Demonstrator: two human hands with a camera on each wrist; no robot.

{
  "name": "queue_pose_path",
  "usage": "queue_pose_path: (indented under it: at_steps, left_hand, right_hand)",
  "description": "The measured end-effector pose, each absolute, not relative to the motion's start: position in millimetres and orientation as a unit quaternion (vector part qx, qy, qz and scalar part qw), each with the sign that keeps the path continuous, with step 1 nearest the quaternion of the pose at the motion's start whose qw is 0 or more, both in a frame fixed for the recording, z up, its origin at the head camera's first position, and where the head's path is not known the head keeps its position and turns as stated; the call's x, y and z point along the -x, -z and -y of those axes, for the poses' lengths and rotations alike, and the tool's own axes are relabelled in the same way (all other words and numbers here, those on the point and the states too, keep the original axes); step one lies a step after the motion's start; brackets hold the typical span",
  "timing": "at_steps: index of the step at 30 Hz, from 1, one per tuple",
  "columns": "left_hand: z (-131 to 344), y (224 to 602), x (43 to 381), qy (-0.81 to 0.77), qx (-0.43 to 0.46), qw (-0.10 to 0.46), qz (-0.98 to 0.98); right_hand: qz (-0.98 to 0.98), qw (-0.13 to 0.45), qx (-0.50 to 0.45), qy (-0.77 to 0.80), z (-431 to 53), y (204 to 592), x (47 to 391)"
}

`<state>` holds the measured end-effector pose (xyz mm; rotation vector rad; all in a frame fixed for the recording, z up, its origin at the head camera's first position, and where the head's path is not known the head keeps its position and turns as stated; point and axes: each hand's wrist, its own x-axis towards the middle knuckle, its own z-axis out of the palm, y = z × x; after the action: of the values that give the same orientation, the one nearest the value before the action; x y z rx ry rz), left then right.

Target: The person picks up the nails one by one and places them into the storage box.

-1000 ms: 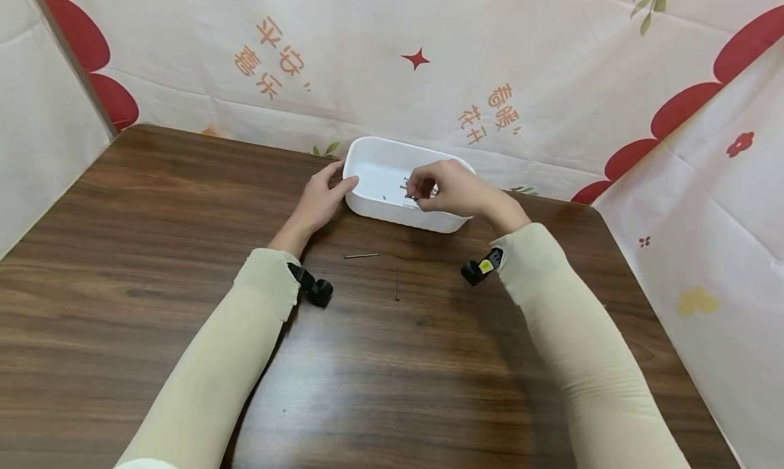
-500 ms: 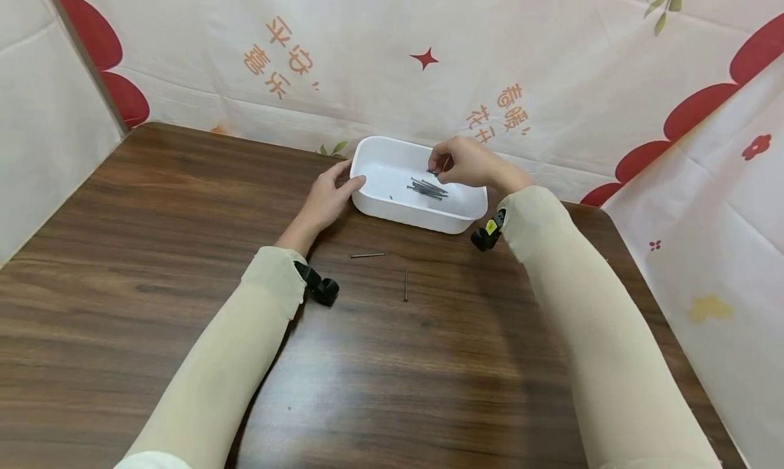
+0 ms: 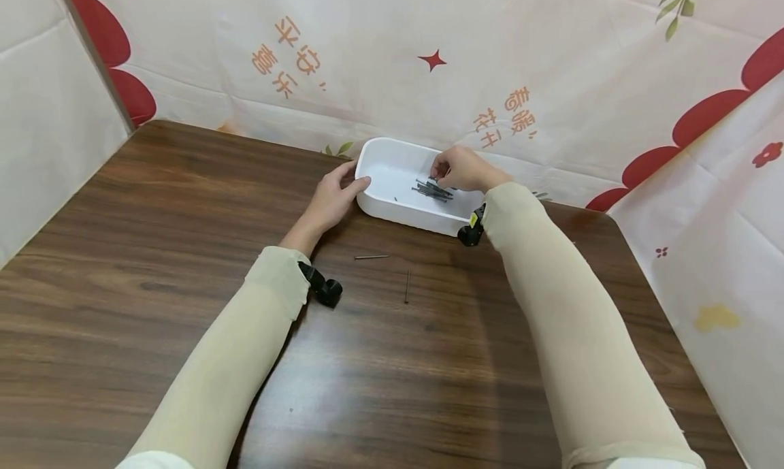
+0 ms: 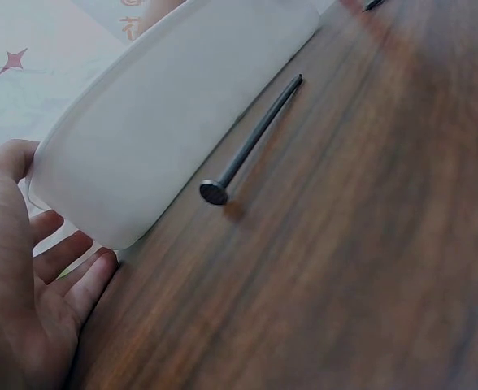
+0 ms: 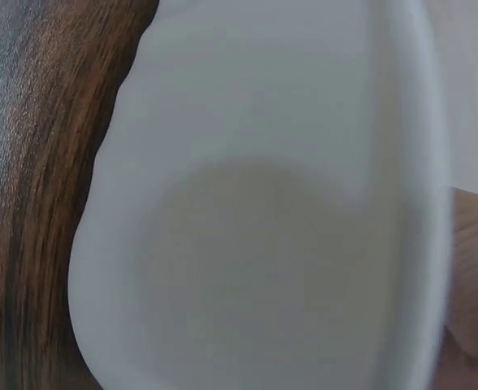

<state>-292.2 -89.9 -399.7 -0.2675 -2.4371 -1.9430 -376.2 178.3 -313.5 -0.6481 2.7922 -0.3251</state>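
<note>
A white plastic box (image 3: 401, 214) stands near the table's back edge with several dark nails (image 3: 432, 191) heaped in it. My left hand (image 3: 331, 200) holds its left end, thumb at the rim and fingers against the outside, as the left wrist view also shows. Inside the box, over the back of the heap, my right hand (image 3: 463, 169) has its fingers curled. A dark nail appears pinched at its fingertips, though they partly hide it. In the right wrist view the box wall covers most of that hand.
Two loose nails lie on the wooden table (image 3: 202, 251) in front of the box: one crosswise nail (image 3: 371, 256) and one nail pointing towards me (image 3: 407, 286). A small dark bit (image 3: 395, 199) lies in the box. A printed cloth (image 3: 367, 60) hangs close behind.
My right hand has moved from over the heap to its back side and lowered towards the nails, uncovering most of them. The left hand keeps its hold on the box. The head view has shifted slightly.
</note>
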Motion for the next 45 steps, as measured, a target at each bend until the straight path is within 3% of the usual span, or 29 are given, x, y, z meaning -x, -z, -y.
queue_pose_path:
  at_steps: [31, 37, 45]
  left_hand:
    - [91.0, 401.2, 294.5, 0.623, 0.091, 0.01, 0.776]
    - [88.9, 399.9, 293.7, 0.623, 0.087, 0.007, 0.777]
    - [89.8, 400.0, 294.0, 0.622, 0.09, 0.007, 0.778]
  right_hand:
    - [-0.961, 0.118, 0.237, 0.081, -175.4, 317.0, 378.6]
    - [-0.953, 0.083, 0.28, 0.083, -182.6, 283.6, 351.0]
    - [-0.933, 0.046, 0.349, 0.067, -183.1, 247.6, 284.8]
